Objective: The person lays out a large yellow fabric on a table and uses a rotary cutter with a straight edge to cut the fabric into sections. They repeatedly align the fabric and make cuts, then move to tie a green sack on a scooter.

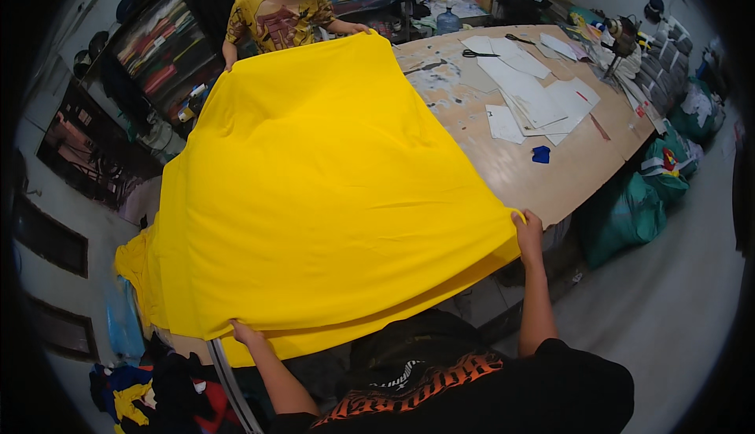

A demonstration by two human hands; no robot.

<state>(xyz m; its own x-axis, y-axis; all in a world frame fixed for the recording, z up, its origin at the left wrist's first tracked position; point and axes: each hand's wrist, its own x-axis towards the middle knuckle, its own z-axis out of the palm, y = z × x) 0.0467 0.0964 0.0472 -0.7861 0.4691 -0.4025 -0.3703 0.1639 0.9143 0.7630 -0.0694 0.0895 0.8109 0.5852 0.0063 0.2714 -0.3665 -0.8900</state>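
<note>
A wide sheet of yellow fabric [330, 182] stretches over the table [472, 151], with loose folds hanging at its left end. My left hand [245, 332] pinches its near edge at the lower left, beside a long metal strip [227, 387]. My right hand [528, 229] grips the near right corner, fingers wrapped round the cloth. Across from me a co-worker [275, 25] in a yellow patterned shirt holds the far edge with both hands at its two corners.
Paper pattern pieces [543, 104], scissors [480, 54], a small blue piece [541, 155] and a machine [621, 41] lie on the table's right part. Green sacks [621, 222] stand along its right side, shelves of folded cloth [165, 49] behind, mixed garments [157, 395] at lower left.
</note>
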